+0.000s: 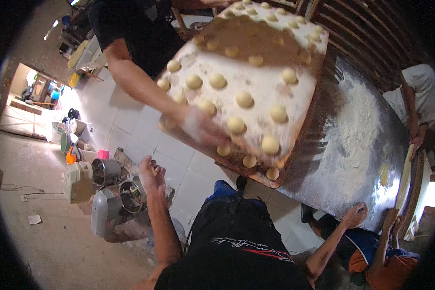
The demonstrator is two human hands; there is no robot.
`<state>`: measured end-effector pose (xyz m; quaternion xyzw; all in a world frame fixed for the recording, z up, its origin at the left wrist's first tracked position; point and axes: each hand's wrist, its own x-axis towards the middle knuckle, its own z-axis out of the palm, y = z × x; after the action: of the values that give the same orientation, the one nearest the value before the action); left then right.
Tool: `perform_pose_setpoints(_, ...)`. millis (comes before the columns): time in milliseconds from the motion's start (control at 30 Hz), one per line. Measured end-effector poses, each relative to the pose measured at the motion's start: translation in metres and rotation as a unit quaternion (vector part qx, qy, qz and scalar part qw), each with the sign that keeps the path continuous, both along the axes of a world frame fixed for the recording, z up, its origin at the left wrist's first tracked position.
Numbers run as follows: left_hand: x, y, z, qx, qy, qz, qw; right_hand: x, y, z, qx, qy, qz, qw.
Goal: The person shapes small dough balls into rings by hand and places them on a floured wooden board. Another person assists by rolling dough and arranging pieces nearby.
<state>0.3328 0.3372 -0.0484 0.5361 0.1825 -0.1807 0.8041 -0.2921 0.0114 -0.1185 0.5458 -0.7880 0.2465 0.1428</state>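
My left hand (152, 175) is raised over the floor, apart from the boards, its fingers curled in; what is inside, if anything, is hidden. My right hand (355, 215) is at the near edge of a floured metal table (299, 186), fingers curled, their contents hidden too. In front of me, a wooden board (256, 137) dusted with flour carries several round dough balls (244, 99), and more line the board's near edge. A co-worker's hand (205, 126), blurred and floury, reaches over the board's left side.
Loose flour (355, 128) is spread across the metal table. A person in a white shirt (420, 89) stands at its far right; another in blue and orange (372, 253) is at lower right. Metal pots (132, 195) and machines (78, 182) stand on the floor at left.
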Motion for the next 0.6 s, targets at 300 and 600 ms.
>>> perform_pose_setpoints(300, -0.017, -0.009, 0.087, 0.107, -0.177, 0.082, 0.975, 0.007, 0.006, 0.004, -0.023, 0.005, 0.011, 1.000)
perform_pose_setpoints(600, -0.114, -0.128, 0.114, 0.137, -0.366, -0.506, 0.769, 0.024, 0.005, 0.017, -0.014, -0.020, -0.011, 1.000)
